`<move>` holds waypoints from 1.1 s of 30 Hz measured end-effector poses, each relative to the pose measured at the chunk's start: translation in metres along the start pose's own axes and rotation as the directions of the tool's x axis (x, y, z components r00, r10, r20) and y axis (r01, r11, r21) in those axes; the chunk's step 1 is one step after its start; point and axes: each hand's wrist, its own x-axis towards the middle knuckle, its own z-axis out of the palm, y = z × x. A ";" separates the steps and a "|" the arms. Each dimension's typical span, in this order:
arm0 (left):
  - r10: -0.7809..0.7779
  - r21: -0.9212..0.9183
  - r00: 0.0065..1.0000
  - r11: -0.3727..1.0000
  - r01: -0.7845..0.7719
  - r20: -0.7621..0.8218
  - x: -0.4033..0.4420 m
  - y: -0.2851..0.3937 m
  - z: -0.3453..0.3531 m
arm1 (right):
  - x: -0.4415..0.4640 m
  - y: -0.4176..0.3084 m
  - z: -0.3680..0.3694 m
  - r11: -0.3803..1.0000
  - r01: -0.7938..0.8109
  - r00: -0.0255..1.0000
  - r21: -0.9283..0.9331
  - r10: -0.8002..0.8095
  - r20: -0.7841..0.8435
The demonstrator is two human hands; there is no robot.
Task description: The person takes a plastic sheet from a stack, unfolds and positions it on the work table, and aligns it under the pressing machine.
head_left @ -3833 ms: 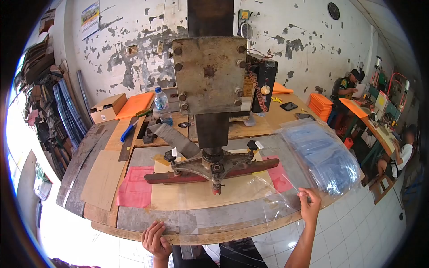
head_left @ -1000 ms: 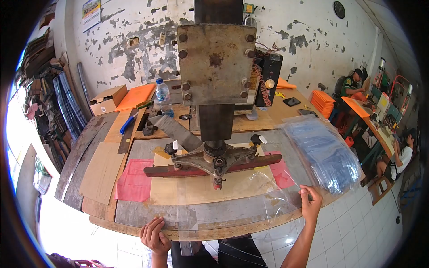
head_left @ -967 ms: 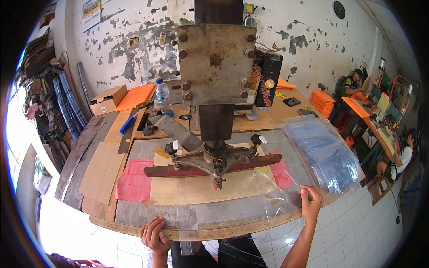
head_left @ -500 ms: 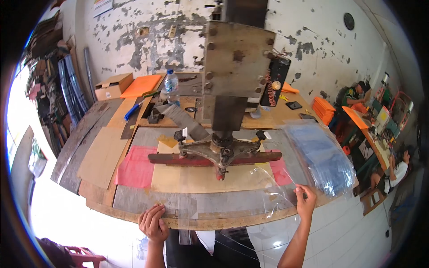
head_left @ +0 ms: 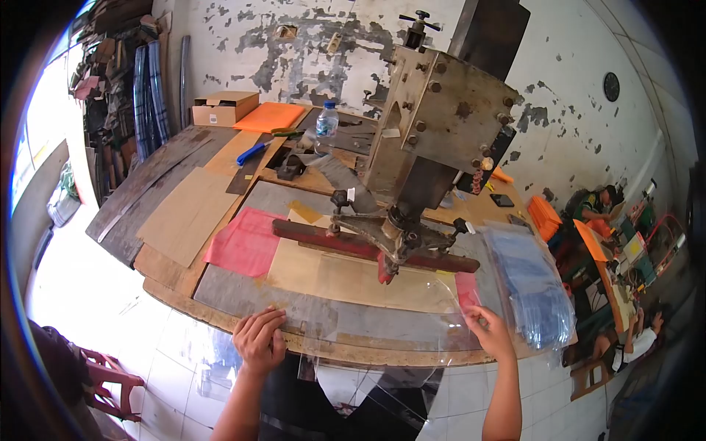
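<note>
Plastic sheet point(head_left: 390, 331) could crease if right hand point(head_left: 488, 332), fingers pinching its edge, slips; left hand point(head_left: 260, 339) fingers bunched near desk point(head_left: 176, 275) edge, grip unclear.

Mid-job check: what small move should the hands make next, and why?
Probably ease the right hand gently outward to smooth the clear sheet. That hand pinches the sheet's right side, where curved glints suggest slack, while the left hand rests at the front edge of the table, seemingly placed to steady the other side.
</note>
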 end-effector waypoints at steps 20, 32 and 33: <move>-0.230 -0.020 0.962 0.972 0.235 0.144 0.016 0.015 -0.016 | -0.006 -0.038 0.002 0.925 -0.074 0.996 0.374 0.049 0.075; -0.029 -0.186 0.762 0.963 0.195 0.647 0.071 0.009 0.011 | -0.052 0.037 0.039 0.779 0.225 0.972 0.585 -0.137 -0.192; -0.029 -0.182 0.757 0.964 0.194 0.653 0.073 0.010 0.011 | -0.047 0.029 0.041 0.752 0.240 0.967 0.614 -0.134 -0.214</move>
